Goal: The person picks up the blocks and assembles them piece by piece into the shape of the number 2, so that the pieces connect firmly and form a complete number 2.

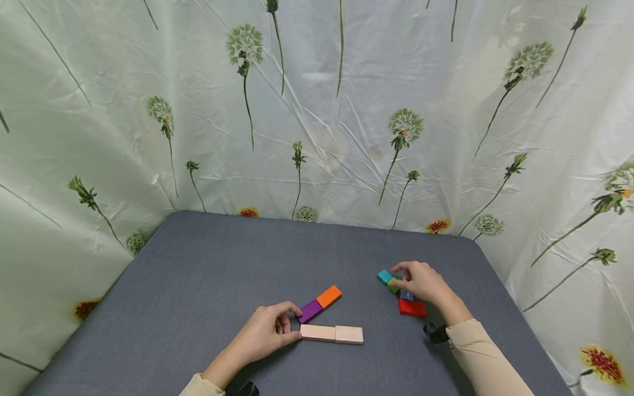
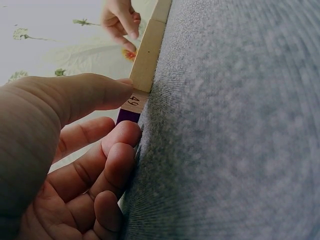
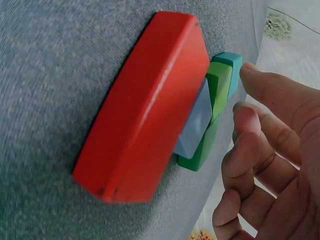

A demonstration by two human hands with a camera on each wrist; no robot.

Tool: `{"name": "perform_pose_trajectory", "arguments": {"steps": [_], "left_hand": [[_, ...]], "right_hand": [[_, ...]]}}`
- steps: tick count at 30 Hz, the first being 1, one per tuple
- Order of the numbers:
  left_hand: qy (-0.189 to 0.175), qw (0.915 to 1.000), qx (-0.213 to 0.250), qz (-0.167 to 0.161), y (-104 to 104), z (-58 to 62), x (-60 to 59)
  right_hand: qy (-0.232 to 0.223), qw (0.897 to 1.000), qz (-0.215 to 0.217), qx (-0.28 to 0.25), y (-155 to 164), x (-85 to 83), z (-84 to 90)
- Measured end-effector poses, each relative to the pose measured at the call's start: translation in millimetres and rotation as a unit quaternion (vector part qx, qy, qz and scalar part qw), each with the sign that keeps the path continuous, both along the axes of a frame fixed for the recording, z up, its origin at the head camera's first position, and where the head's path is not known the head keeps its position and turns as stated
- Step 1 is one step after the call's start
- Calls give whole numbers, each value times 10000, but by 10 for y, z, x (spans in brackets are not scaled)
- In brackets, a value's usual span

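My left hand (image 1: 264, 331) rests at the left ends of two block rows. Its index fingertip touches a purple block (image 1: 310, 311), while the thumb is against the end of a pale wooden block (image 1: 318, 333). An orange block (image 1: 329, 297) adjoins the purple one; a second pale block (image 1: 349, 335) continues the lower row. My right hand (image 1: 421, 281) has its thumb and index tip around a teal block (image 1: 384, 276) and a light green block (image 3: 219, 85). Close by are a blue block (image 1: 406, 295), a red block (image 1: 413, 308) and a darker green block (image 3: 200, 150), partly hidden.
A dark grey cloth-covered table (image 1: 223, 258) lies under all the blocks. Behind it hangs a pale curtain (image 1: 337, 137) printed with dandelions, meeting the table's far edge. A black wrist strap (image 1: 436, 333) sits at the right cuff.
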State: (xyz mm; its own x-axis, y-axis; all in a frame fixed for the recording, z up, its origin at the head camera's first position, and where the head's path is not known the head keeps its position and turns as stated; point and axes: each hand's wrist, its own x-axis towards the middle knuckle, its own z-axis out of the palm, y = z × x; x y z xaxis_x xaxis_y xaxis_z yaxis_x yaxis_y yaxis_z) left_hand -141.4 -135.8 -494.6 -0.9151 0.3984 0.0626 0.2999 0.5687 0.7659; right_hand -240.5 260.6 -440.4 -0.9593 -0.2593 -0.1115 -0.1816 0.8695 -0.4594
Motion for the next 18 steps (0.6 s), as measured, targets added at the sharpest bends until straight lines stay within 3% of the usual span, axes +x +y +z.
{"name": "perform_pose_trajectory", "arguments": {"steps": [18], "left_hand": [[-63, 9999, 74, 30, -1, -1, 4]], "right_hand": [[82, 9978, -416, 504, -141, -23, -46]]}}
